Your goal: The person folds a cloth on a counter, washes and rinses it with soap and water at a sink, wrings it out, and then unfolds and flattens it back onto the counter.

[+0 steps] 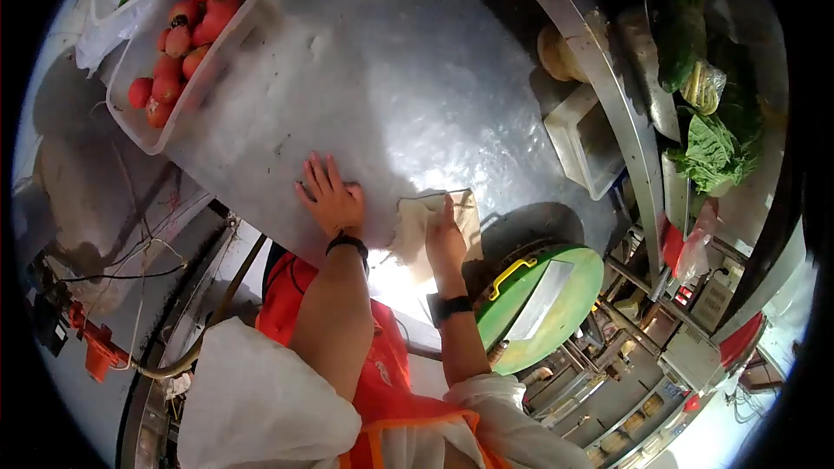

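A big shiny metal table (321,61) spreads out to the left of the round green board (556,321) and far past it. The cloth (415,224) is on the table's near edge, to the left of the green board, close by but with a gap between them. It is a pale tan color and looks a bit crumpled.

The right hand (446,239) is on top of the cloth, just left of the green board. Its fingers look close together. I cannot tell if they are pinching the cloth or only pushing down on it. The left hand (334,201) is farther left of the green board, past the cloth. It lies flat on the table with its fingers a little spread, and it holds nothing. Each wrist has a black band.

The green board has a yellow handle (512,278) at its left side and a wide silver blade (540,301) lying on it. Past the board sits a white tray (565,143). Far to the left of the board, at the other side of the table, a clear tub (130,122) holds lots of red tomatoes (178,42). Up and to the right of the board are some leafy greens (714,152).
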Available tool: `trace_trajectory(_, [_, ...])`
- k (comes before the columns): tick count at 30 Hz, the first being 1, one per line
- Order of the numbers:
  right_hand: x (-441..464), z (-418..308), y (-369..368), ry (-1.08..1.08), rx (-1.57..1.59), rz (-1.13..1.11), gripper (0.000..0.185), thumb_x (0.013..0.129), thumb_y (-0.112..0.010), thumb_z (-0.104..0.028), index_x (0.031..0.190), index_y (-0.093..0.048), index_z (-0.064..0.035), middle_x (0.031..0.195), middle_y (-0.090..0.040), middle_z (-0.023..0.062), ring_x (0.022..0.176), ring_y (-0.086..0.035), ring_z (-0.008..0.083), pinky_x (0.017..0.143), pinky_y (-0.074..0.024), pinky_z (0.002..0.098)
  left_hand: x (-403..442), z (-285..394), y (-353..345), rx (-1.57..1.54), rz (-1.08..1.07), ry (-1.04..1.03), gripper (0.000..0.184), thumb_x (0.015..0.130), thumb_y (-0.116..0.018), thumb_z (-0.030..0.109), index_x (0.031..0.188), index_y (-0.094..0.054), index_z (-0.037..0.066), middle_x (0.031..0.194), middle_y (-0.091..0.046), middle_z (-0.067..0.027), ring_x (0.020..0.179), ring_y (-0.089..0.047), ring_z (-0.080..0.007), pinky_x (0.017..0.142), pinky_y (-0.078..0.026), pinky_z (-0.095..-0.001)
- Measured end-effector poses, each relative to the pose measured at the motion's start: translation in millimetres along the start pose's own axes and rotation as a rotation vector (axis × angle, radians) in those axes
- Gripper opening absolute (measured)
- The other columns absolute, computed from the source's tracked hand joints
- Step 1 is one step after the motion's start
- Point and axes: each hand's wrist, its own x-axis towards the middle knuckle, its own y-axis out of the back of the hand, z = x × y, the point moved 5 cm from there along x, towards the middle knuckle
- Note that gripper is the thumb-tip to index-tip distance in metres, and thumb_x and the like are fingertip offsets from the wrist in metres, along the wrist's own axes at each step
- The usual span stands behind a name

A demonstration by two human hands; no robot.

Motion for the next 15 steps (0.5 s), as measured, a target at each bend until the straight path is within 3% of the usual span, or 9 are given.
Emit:
trace_trajectory(2, [-10, -8, 6, -0.011, 0.022, -0.029, 0.057, 0.082, -0.043, -0.022, 0.134, -0.021, -0.0156, 0.07, -0.059, 0.0194, 0.061, -0.056, 0.035, 0.053, -0.0431, 0.0437, 0, -1, -1, 0.017, 0.035, 0.0, 0.057, 0.067, -0.047, 0.018, 0.123, -0.04, 0.01, 0.136, -0.03, -0.0105, 0.126, -0.028, -0.0254, 0.101, -0.017, -0.0509])
trace_trajectory(7, [-24, -5, -11, -0.09, 0.017, -0.103, 0.063, 0.079, -0.045, -0.021, 0.135, -0.016, -0.0168, 0.066, -0.058, 0.0186, 0.058, -0.056, 0.0346, 0.052, -0.0424, 0.044, -1, -3, -5, 0.013, 0.044, -0.001, 0.057, 0.067, -0.047, 0.019, 0.123, -0.041, 0.011, 0.136, -0.03, -0.0102, 0.126, -0.027, -0.0256, 0.101, -0.017, -0.0509])
trace_trajectory(10, [-8, -2, -14, -0.152, 0.012, -0.115, 0.074, 0.077, -0.047, -0.019, 0.136, -0.003, -0.0179, 0.062, -0.057, 0.0173, 0.057, -0.056, 0.0354, 0.053, -0.0428, 0.0448, 0, -3, -8, 0.019, 0.042, -0.006, 0.057, 0.067, -0.046, 0.019, 0.124, -0.04, 0.011, 0.136, -0.03, -0.0098, 0.126, -0.027, -0.0256, 0.101, -0.016, -0.0508])
trace_trajectory(15, [-7, -2, -4, -0.137, -0.046, -0.131, 0.072, 0.077, -0.044, -0.02, 0.136, -0.003, -0.0168, 0.062, -0.058, 0.0165, 0.057, -0.056, 0.036, 0.052, -0.0436, 0.0444, 0, -2, -5, -0.016, 0.08, -0.007, 0.056, 0.068, -0.046, 0.019, 0.123, -0.041, 0.011, 0.136, -0.03, -0.0095, 0.126, -0.027, -0.0251, 0.102, -0.016, -0.0508])
